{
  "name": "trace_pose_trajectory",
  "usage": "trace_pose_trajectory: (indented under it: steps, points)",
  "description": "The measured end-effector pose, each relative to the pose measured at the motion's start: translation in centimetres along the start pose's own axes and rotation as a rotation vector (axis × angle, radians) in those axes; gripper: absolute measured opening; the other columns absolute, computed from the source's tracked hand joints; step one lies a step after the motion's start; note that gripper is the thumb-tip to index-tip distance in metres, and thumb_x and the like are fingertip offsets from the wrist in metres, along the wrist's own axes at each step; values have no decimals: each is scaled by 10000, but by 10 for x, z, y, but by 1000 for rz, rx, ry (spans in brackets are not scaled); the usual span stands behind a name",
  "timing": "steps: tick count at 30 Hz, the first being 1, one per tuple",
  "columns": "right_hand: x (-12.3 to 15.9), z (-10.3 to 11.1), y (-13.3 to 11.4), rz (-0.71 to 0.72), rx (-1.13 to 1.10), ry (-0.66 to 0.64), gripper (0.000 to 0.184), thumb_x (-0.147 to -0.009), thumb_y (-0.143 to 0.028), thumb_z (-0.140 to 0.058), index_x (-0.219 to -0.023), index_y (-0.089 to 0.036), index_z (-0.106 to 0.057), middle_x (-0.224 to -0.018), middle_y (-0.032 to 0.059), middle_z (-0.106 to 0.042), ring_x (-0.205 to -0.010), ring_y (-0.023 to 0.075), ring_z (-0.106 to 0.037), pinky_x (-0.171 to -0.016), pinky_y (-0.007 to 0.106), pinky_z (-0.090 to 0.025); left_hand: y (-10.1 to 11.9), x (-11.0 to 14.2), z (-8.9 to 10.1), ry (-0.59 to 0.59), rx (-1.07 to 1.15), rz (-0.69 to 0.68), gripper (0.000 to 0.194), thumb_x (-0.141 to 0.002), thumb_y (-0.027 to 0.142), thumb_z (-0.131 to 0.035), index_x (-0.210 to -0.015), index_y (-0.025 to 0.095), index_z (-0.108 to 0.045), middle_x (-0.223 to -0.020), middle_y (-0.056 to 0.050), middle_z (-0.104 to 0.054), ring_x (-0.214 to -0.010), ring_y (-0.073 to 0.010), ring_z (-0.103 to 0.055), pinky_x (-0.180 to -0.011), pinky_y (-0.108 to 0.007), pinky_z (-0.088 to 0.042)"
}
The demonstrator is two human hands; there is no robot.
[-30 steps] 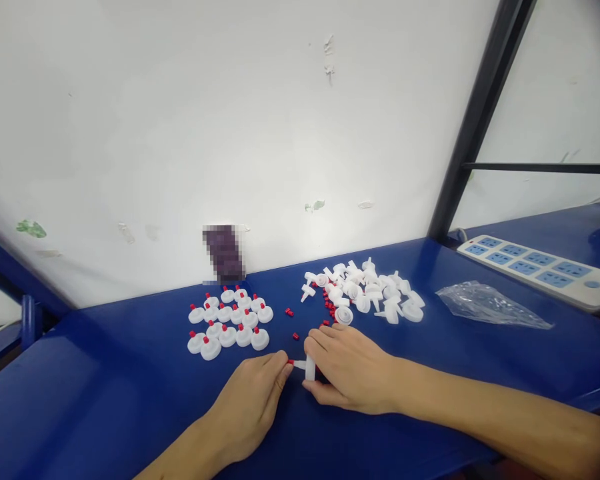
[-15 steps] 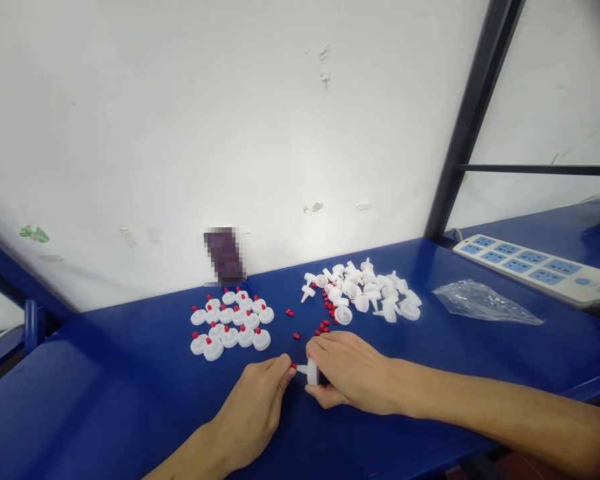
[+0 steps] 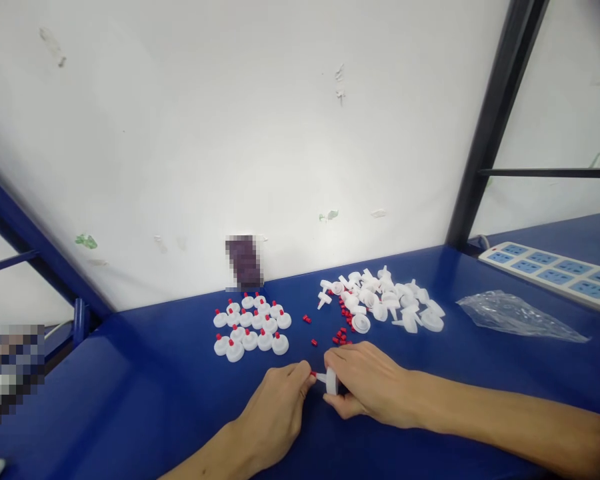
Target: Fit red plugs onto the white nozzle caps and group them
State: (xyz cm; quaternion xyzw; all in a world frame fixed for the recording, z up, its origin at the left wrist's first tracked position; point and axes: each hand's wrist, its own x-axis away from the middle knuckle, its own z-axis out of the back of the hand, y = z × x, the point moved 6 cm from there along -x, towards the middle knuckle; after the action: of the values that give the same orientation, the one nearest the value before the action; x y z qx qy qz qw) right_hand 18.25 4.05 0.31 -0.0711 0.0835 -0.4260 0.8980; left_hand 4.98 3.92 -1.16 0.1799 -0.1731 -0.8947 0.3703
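My right hand [image 3: 367, 383] is closed around a white plastic disc part [image 3: 331, 381] with a thin stem pointing left. My left hand [image 3: 279, 413] pinches a small red cap [image 3: 313, 375] at the tip of that stem. Both hands rest low on the blue table [image 3: 130, 400]. Just beyond them lie loose red caps [image 3: 341, 335]. To the left stands a group of white parts with red caps fitted [image 3: 251, 327]. At the right lies a pile of bare white parts [image 3: 387, 303].
A clear plastic bag [image 3: 517, 317] lies at the right, and a white power strip with blue sockets [image 3: 555, 267] behind it. A black metal post [image 3: 495, 127] rises at the back right. A white wall stands behind the table. A blurred dark object [image 3: 244, 262] leans on it.
The hands stay together on the white part and red cap, working at the stem. The camera has shifted, so everything sits slightly further right in view.
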Motion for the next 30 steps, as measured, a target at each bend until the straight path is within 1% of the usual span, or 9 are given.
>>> trace_pose_trajectory:
  steps: [6, 8, 13, 19, 21, 24, 25, 28, 30]
  points:
    - [-2, -8, 1, -3, -9, 4, 250, -834, -405, -651, -769, -182, -558, -745, 16, -691, -650, 191, -644, -533, 289, -251, 0, 1, 3, 17, 51, -32, 275, -1029, 211, -260, -770, 216, -351, -699, 1, -504, -572, -150, -391, -561, -302, -263]
    - [-3, -8, 0, -6, 11, 27, 264, -821, -421, -659, -771, -182, -559, -746, 18, -694, -653, 198, -650, -533, 292, -244, 1, 1, 5, 24, 81, -36, 282, -1032, 216, -267, -764, 213, -354, -700, 2, -498, -579, -146, -388, -564, -299, -268]
    - [-2, 7, -4, -24, 47, 115, 250, -824, -405, -659, -794, -183, -547, -755, 9, -682, -628, 191, -633, -537, 297, -223, 2, 1, 12, 58, 179, -33, 307, -1048, 277, -270, -766, 208, -372, -707, 7, -487, -596, -144, -389, -579, -287, -292]
    - [-1, 27, -6, 82, 14, 150, 262, -884, -417, -614, -799, -189, -519, -779, 1, -665, -683, 176, -626, -556, 277, -262, 2, -6, 24, 134, 272, 10, 393, -1061, 373, -295, -737, 192, -424, -696, 19, -473, -634, -136, -413, -615, -272, -325]
    - [0, 30, -3, 82, 57, 153, 304, -873, -483, -620, -861, -191, -536, -796, 9, -671, -682, 188, -631, -554, 273, -269, 1, -9, 29, 154, 263, 15, 393, -1055, 381, -315, -739, 188, -449, -693, 19, -469, -628, -134, -410, -605, -268, -326]
    - [2, 37, 10, -5, 182, 168, 438, -822, -578, -628, -1008, -188, -553, -811, 33, -690, -653, 228, -644, -535, 278, -258, -6, -11, 40, 214, 150, 25, 371, -1044, 344, -337, -728, 186, -451, -675, 18, -455, -613, -136, -408, -589, -270, -316]
    - [3, 41, 17, -52, 230, 178, 417, -841, -552, -607, -1032, -184, -554, -812, 43, -694, -644, 236, -648, -531, 281, -254, -9, -11, 44, 240, 73, 15, 358, -1037, 319, -343, -724, 185, -451, -677, 13, -457, -619, -140, -413, -596, -274, -316]
    - [6, 50, 40, -187, 336, 182, 232, -928, -363, -502, -1036, -169, -570, -807, 70, -699, -628, 234, -650, -533, 288, -256, -13, -11, 54, 313, -214, -56, 317, -1000, 257, -380, -707, 180, -472, -692, -11, -487, -658, -164, -435, -637, -299, -317]
    - [7, 52, 53, -242, 350, 160, 211, -938, -305, -475, -1044, -159, -584, -798, 81, -693, -624, 231, -644, -537, 291, -263, -15, -12, 56, 327, -338, -64, 326, -987, 251, -393, -678, 181, -465, -674, -15, -497, -648, -169, -436, -637, -307, -312]
